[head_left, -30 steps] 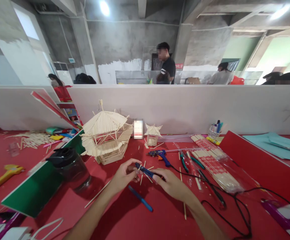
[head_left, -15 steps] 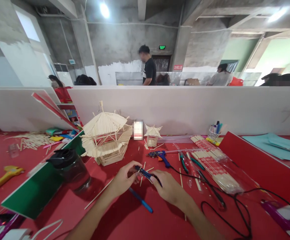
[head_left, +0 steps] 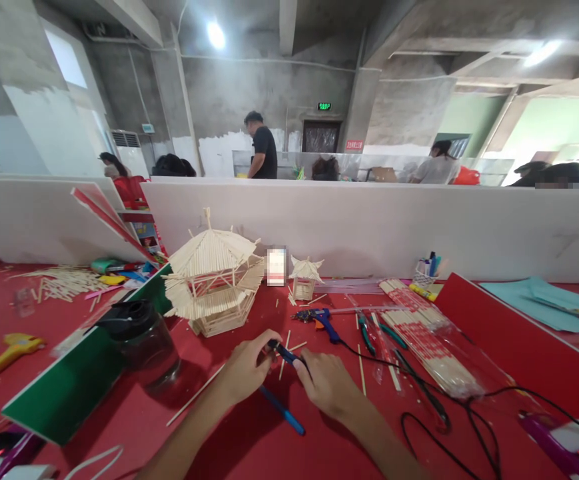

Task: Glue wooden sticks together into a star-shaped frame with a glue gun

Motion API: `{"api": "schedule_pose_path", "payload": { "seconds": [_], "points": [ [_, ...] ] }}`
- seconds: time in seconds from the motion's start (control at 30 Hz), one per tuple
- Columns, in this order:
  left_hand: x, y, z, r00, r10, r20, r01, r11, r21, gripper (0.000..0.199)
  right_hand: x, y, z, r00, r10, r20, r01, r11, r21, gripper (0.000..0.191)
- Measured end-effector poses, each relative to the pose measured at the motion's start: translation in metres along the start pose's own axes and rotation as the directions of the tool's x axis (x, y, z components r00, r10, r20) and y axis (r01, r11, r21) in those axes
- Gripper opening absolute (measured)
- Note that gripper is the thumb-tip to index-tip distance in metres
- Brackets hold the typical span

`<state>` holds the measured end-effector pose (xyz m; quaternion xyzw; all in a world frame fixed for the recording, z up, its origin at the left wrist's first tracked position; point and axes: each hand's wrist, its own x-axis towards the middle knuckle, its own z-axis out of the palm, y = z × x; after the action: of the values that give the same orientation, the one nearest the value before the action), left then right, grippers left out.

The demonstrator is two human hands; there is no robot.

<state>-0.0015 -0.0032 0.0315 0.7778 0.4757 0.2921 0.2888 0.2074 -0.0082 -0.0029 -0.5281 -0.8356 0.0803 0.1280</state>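
Observation:
My right hand (head_left: 325, 381) is closed around the handles of small dark blue pliers (head_left: 285, 353), their jaws pointing toward my left hand (head_left: 250, 365). My left fingers are pinched together at the jaw end; what lies between them is hidden. Below the pliers, a blue pen (head_left: 283, 412) lies on the red table. Thin wooden sticks (head_left: 285, 357) lie just beyond my hands. A large pavilion model made of sticks (head_left: 214, 277) stands behind my left hand, and a smaller stick pavilion (head_left: 305, 279) is farther back.
A blue glue gun (head_left: 322, 321) trails its black cord rightward. Green-handled pliers (head_left: 366, 333) and packs of sticks (head_left: 432, 340) lie on the right. A dark water bottle (head_left: 142, 343) and green board (head_left: 69, 390) stand left. A white partition (head_left: 369, 220) closes the back; people are beyond it.
The pliers' handles appear closer together in my right hand, and both hands stay nearly in place. The view has tilted slightly up. A person behind the partition has moved left.

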Motion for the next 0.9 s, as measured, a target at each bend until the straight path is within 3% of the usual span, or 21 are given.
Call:
{"api": "schedule_pose_path", "payload": {
  "seconds": [0.9],
  "points": [
    [-0.0008,-0.0004,-0.0046,0.999,0.039,0.017,-0.040,0.997,0.059,0.031,0.0048,-0.0064,-0.0003,0.999,0.034,0.031,-0.034,0.999,-0.009,0.039]
  ]
}}
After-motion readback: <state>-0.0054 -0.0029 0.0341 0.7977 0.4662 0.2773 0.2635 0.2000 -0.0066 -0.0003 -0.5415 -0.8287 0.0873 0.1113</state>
